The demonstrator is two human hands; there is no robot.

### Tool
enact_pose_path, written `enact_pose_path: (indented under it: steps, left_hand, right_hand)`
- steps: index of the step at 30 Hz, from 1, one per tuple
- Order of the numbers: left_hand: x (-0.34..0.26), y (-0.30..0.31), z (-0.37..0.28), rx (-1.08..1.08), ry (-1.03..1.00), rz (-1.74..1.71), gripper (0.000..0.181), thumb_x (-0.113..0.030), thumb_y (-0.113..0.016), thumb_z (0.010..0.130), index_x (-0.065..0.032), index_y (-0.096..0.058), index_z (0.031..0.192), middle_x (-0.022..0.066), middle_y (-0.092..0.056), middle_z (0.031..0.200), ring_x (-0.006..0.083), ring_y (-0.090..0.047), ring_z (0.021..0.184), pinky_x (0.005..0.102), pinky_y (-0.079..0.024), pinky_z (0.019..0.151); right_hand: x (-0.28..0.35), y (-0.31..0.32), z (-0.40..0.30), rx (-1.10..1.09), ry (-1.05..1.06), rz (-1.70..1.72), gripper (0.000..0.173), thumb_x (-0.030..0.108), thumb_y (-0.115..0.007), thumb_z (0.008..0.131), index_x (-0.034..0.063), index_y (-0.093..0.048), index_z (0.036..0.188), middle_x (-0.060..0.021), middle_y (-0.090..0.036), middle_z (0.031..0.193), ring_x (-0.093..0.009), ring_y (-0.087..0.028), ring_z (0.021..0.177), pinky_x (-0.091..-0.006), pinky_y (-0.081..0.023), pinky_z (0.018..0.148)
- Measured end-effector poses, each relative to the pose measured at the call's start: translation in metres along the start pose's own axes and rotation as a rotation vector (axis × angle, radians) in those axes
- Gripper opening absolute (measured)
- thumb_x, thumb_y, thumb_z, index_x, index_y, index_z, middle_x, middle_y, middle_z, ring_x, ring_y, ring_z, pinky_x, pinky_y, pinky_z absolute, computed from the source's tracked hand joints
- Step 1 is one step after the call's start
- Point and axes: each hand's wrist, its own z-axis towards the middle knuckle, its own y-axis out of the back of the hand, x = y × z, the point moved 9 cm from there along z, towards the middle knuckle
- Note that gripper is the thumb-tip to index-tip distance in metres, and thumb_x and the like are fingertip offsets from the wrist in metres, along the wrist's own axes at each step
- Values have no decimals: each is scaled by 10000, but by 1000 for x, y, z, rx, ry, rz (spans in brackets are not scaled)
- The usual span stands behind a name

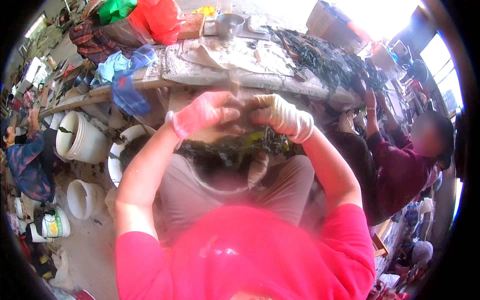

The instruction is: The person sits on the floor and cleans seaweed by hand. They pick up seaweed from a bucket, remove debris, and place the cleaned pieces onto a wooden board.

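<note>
My left hand (206,113), in a pinkish-red glove, has its fingers curled inward in front of me. My right hand (279,117) wears a pale knit glove with a ribbed cuff, its fingers bent towards the left hand. A narrow gap with a dark blur separates the fingertips; whether either hand grips something is unclear. Below them, a heap of wet, dark green leafy strands (225,152), like seaweed, lies between my knees. The strands seem to sit in a container whose rim is mostly hidden.
A long worktable (180,71) crosses ahead, bearing a metal bowl (229,25), a red plastic bag (161,20) and a dark green leafy pile (318,56). A blue cloth (129,93) hangs over its edge. White buckets (88,140) stand left. One person (397,168) sits right, another (30,165) far left.
</note>
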Motion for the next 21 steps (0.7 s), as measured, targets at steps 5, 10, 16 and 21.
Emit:
enact_pose_path:
  steps: [5, 10, 16, 21]
  left_hand:
    - [-12, 6, -20, -75, 30, 233, 193, -206, -607, 848, -23, -596, 907, 4, -584, 795, 72, -502, 713, 238, -432, 637]
    - [-35, 27, -37, -273, -69, 492, 196, -214, -604, 854, -18, -608, 851, 15, -587, 757, 74, -507, 698, 246, -437, 643]
    - [-26, 36, -58, -258, 30, 386, 202, -216, -642, 824, -18, -623, 860, 39, -615, 782, 84, -531, 737, 256, -452, 685]
    - [-13, 10, -68, -58, 70, 306, 311, -240, -693, 769, -13, -612, 965, 61, -637, 821, 99, -569, 808, 271, -464, 724]
  right_hand:
    - [-58, -33, -21, -88, -179, 447, 254, 125, -585, 814, 35, -594, 1051, -7, -596, 747, -92, -556, 666, -234, -453, 606]
    - [-43, -74, -36, 191, -631, 697, 247, 218, -613, 820, 94, -636, 1032, 36, -512, 598, -47, -440, 462, -186, -333, 421]
    - [-47, -47, -31, 50, -419, 574, 215, 148, -603, 824, 55, -638, 1015, -5, -597, 759, -96, -533, 631, -238, -429, 571]
    - [-14, -21, -21, -74, -7, 9, 195, 203, -612, 839, 54, -636, 962, -48, -617, 717, -165, -575, 644, -305, -463, 602]
